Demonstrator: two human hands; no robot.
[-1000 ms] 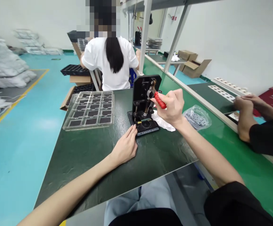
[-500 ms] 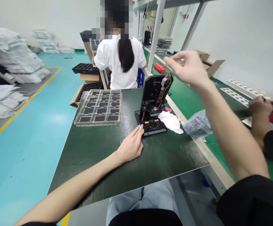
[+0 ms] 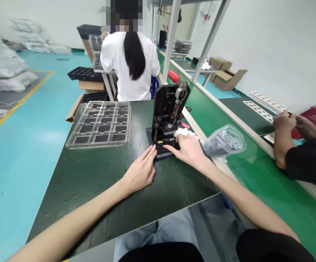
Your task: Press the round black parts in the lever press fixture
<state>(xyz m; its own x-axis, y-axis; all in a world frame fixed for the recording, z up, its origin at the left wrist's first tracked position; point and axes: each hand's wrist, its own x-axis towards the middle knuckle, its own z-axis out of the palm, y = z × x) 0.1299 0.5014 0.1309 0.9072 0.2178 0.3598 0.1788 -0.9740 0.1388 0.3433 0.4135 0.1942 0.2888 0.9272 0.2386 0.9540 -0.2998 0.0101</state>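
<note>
A black hand toggle press (image 3: 164,105) with a raised red handle (image 3: 173,76) stands on the dark green tabletop. On its base lies a black fixture (image 3: 160,149) with a small yellow patch, partly covered by my right hand. My left hand (image 3: 141,170) rests with fingers stretched out, the tips touching the base's near left corner. Over the fixture's right side is my right hand (image 3: 190,150), thumb extended and apart from the bent fingers, touching the dark surface. Behind it lies a crumpled white cloth (image 3: 185,131).
A clear compartment tray (image 3: 100,123) with dark flat pieces lies on the left. A plastic bag of grey parts (image 3: 224,142) stands on the green belt (image 3: 258,174). One co-worker (image 3: 133,65) sits ahead; another co-worker's hands (image 3: 286,122) are at right.
My right hand has come down from beside the red handle to the fixture. My left hand stays at the base. The view has shifted slightly to the right.
</note>
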